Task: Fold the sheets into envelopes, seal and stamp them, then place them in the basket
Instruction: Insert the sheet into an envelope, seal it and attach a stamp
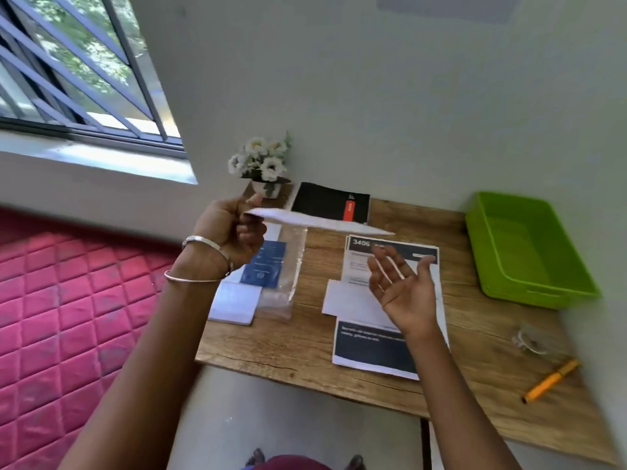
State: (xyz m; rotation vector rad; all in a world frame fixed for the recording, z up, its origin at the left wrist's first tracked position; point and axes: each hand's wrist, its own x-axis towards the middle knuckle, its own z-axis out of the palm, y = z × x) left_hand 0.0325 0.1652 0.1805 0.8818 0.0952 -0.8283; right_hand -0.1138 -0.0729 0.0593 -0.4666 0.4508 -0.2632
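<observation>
The left hand (234, 228) pinches one end of a white envelope (319, 221) between thumb and curled fingers and holds it in the air above the back of the wooden table (305, 347), seen nearly edge-on. The right hand (403, 286) holds nothing; its fingers are spread and relaxed, palm up, above the printed sheet (369, 351) that lies flat on the table. A smaller white folded piece (346, 300) rests on that sheet, partly hidden by the right hand. The green basket (529, 293) stands at the right rear of the table, well apart from both hands, and appears to hold nothing.

The step in hand appears to be readying the envelope to receive a sheet. Whether its flap is open cannot be told from this angle.

To do it well, the person would:
- bring the free right hand to the envelope's far end, so that both ends are supported and it does not sag;
- turn the opening toward the right hand before reaching for the folded piece;
- keep the left pinch near the edge, clear of the opening.

The yellow pen (549, 381) and the tape roll (532, 337) lie near the right front edge, within reach for the sealing to come.
</observation>
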